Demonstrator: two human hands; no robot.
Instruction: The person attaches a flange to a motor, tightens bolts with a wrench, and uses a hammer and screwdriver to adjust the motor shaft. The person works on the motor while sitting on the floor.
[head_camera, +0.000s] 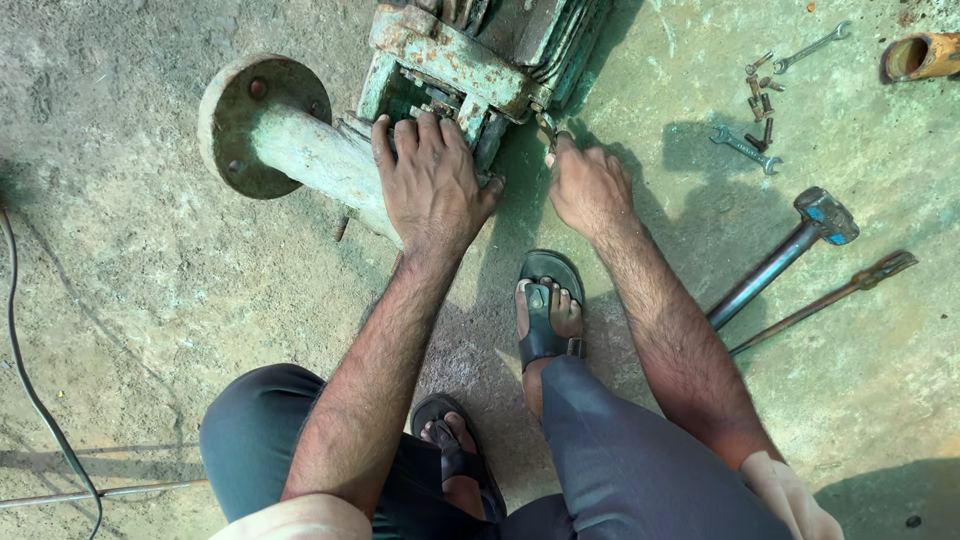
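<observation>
Head view, looking down: left hand (432, 178) presses flat, fingers spread, on a rusty green pump housing (450, 60) on the concrete floor (130, 260). Right hand (588, 185) pinches a small metal tool (545, 125) at its edge. Hammer (790, 250) and wrenches (745, 148) lie nearby. Firm bracing helps.

Both hands (500, 180) on rusty green pump (450, 60)

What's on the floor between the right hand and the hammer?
In the head view, the concrete between the right hand and the hammer is bare; only shadow falls there. The wrench and bolts lie farther up.
</observation>
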